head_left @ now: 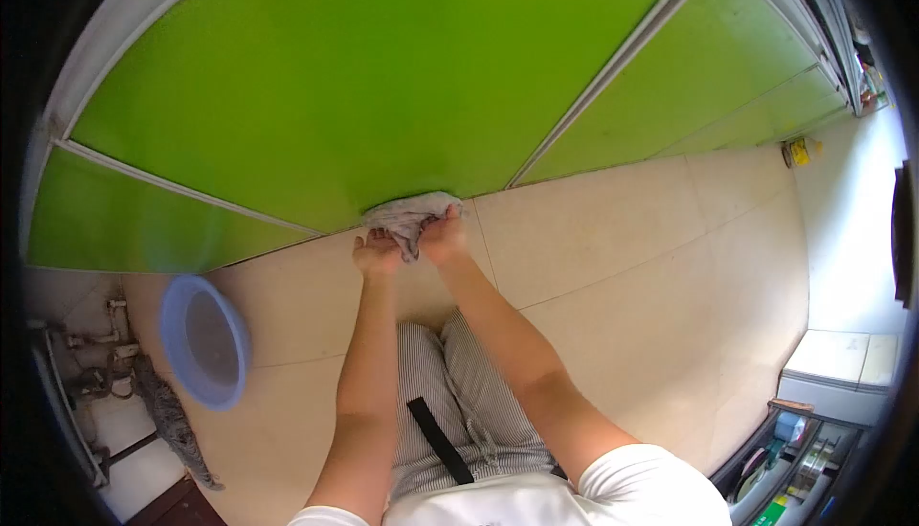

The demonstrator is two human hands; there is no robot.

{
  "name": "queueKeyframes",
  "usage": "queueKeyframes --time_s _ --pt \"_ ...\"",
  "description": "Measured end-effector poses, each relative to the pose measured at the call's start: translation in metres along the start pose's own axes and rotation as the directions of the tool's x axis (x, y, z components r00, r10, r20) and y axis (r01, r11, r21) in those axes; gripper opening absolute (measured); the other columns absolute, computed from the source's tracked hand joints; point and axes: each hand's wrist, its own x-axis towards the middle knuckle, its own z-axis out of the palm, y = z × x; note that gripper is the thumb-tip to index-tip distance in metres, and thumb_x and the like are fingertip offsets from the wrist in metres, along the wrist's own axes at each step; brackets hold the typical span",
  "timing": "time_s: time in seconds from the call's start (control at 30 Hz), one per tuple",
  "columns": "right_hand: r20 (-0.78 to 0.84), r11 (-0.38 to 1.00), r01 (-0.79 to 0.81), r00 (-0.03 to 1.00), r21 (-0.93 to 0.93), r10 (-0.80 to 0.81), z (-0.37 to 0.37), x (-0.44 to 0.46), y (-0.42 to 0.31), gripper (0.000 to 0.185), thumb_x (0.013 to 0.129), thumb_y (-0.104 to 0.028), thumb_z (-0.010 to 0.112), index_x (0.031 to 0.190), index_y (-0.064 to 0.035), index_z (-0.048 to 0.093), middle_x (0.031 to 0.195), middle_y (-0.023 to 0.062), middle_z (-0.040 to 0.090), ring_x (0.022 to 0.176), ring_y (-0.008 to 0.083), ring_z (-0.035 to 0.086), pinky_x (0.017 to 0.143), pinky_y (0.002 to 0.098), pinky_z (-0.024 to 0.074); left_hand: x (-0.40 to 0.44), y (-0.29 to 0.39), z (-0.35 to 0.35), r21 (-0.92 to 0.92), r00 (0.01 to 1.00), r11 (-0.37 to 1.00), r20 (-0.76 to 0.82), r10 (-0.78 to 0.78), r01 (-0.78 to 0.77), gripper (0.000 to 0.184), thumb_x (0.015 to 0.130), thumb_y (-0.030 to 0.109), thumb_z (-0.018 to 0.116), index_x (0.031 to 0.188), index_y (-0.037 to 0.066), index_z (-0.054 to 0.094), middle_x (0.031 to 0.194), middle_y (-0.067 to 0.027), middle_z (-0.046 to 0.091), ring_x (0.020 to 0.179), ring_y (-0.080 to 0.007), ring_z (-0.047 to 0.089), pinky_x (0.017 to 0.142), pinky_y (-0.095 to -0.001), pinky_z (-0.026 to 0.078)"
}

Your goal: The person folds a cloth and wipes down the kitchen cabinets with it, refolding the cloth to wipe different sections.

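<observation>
One grey rag (414, 210), long side running left-right, sits just past your wrists against the green panel (373, 86). Your right hand (442, 237) pinches its right end; left hand (377, 252) is half-curled underneath, can't tell if it's gripping tbh.

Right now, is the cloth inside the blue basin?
No, the cloth is by the foot of the green panel, apart from the basin.

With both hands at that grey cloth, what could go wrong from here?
A fold of the grey cloth hangs between the left hand and right hand, so it might slip. Either could scrape the bottom of the green panel. The blue basin stands on the floor to the left; shifting that way might tip it.
</observation>
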Motion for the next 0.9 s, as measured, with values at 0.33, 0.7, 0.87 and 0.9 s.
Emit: queueKeyframes --time_s 0.33,0.7,0.87,0.9 --pt "0.069 0.971 0.218 0.972 0.103 -0.226 0.071 -0.082 -0.103 0.056 0.095 -0.046 0.031 0.129 -0.0022 0.041 0.137 0.0121 0.037 0.124 0.0279 0.035 0.109 0.0402 0.0214 0.005 -0.079 0.018 0.114 0.605 0.942 0.74 -0.293 0.317 0.046 0.094 0.032 0.034 0.128 0.001 0.034 0.128 -0.0138 0.042 0.118 -0.0276 0.038 0.105 -0.0438 0.023" --pt "0.46 0.916 0.354 0.856 -0.19 -0.235 0.157 -0.224 -0.112 0.051 0.097 -0.04 0.034 0.134 -0.0048 0.035 0.134 0.0078 0.043 0.124 0.0256 0.036 0.108 0.0375 0.0225 -0.169 -0.106 0.097 0.423 0.933 0.891 0.359 -0.001 -0.162 0.074 0.08 -0.008 0.054 0.141 0.019 0.023 0.127 -0.0138 0.04 0.116 -0.0263 0.042 0.099 -0.0453 0.035" --pt "0.556 0.857 0.372 0.822 -0.357 -0.126 0.163 -0.287 -0.077 0.051 0.096 -0.039 0.038 0.135 -0.0062 0.034 0.137 0.0043 0.041 0.127 0.0216 0.034 0.107 0.0356 0.0224 -0.209 -0.088 0.083 0.743 0.743 -0.095 0.668 0.038 -0.663 0.073 0.072 0.015 0.075 0.136 0.022 0.04 0.133 -0.0236 0.031 0.115 -0.0299 0.04 0.092 -0.0416 0.041" --pt "0.545 0.839 0.381 0.829 -0.389 -0.124 0.164 -0.299 -0.07 0.051 0.096 -0.039 0.039 0.135 -0.0061 0.034 0.137 0.0041 0.041 0.127 0.0208 0.034 0.107 0.0353 0.0225 -0.217 -0.085 0.079 0.668 0.691 -0.37 0.717 0.09 -0.645 0.069 0.07 0.02 0.076 0.131 0.018 0.045 0.131 -0.0236 0.032 0.115 -0.0306 0.04 0.089 -0.0402 0.042"
